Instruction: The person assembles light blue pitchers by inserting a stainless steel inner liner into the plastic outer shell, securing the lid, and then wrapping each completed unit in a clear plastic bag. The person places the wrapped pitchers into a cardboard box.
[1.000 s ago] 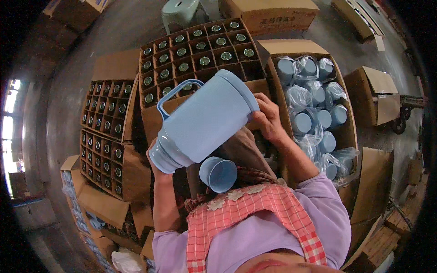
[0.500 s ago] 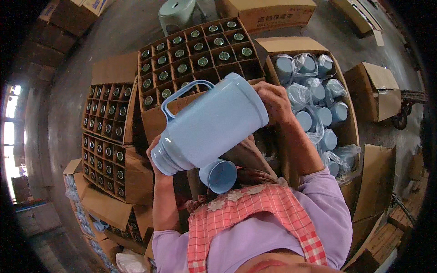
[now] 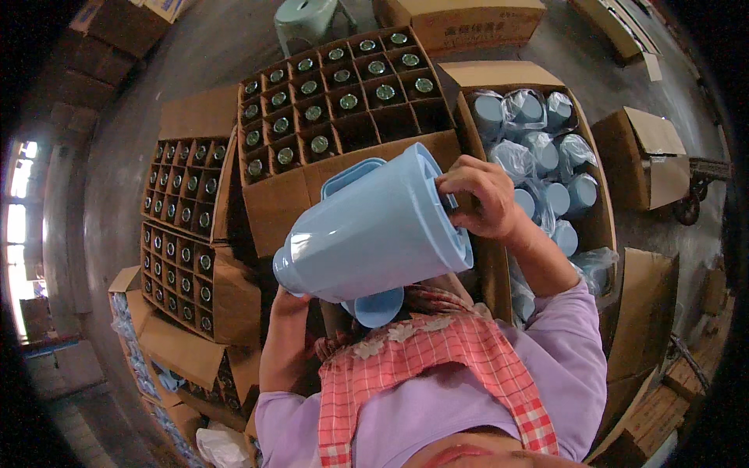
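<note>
A light blue thermos flask [image 3: 363,226] with a side handle lies tilted in front of me, neck to the lower left and base to the upper right. My left hand [image 3: 292,300] supports it at the neck; most of its fingers are hidden behind the flask. At the base, my right hand [image 3: 485,195] is closed, its fingers curled at the bottom rim. Whether those fingers hold a separate base part is hard to make out. Below the flask, over my lap, is a light blue cup [image 3: 380,307], partly covered by the flask.
Ahead stands a divided carton [image 3: 269,191] of glass liners. Two similar cartons [image 3: 181,253] are stacked at the left. An open box [image 3: 601,168] of blue flasks in plastic wrap is at the right. A green stool [image 3: 308,23] and a closed carton [image 3: 468,23] stand farther off.
The flask has turned, bringing its base rim more into view and moving slightly right and down. My right hand has shifted from the base's side to its bottom.
</note>
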Available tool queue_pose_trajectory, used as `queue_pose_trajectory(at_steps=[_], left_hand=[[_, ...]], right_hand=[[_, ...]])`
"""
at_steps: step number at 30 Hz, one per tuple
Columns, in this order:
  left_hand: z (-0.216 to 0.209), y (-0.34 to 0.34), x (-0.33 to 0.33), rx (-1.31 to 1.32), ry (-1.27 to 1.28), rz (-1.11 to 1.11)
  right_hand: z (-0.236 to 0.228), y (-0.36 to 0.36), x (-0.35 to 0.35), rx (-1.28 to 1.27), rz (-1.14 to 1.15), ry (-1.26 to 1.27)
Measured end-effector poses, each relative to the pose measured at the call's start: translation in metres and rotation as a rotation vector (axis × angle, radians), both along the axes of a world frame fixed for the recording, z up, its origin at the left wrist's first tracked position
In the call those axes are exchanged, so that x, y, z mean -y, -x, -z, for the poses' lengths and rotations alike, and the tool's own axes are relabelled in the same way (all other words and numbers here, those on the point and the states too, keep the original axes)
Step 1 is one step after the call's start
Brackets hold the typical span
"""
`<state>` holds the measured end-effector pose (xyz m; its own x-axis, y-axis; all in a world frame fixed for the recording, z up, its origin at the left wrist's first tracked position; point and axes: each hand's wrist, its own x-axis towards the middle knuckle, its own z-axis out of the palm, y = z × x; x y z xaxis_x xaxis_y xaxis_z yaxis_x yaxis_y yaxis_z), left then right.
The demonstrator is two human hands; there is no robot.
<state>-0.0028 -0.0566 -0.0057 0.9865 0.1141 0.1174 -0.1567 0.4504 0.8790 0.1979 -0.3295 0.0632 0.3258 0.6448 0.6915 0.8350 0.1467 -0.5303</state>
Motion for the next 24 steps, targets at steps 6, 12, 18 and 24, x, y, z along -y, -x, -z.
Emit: queue_pose_trajectory(at_steps=[6, 12, 18, 24], left_hand=[[-0.054, -0.022, 0.004, -0.284, 0.028, -0.316], [-0.030, -0.024, 0.000, -0.045, -0.818, -0.459], [0.002, -0.024, -0.010, -0.122, -0.368, -0.227], [-0.009, -0.015, 0.002, -0.167, -0.175, -0.233]], right_hand=[[0.043, -0.006, 0.000, -0.984, 0.120, 0.306], [0.018, -0.003, 0.000, -0.943, 0.129, 0.231], [-0.023, -0.009, 0.005, 0.099, -0.012, 0.042], [-0.017, 0.003, 0.011, 0.065, 0.082, 0.110]])
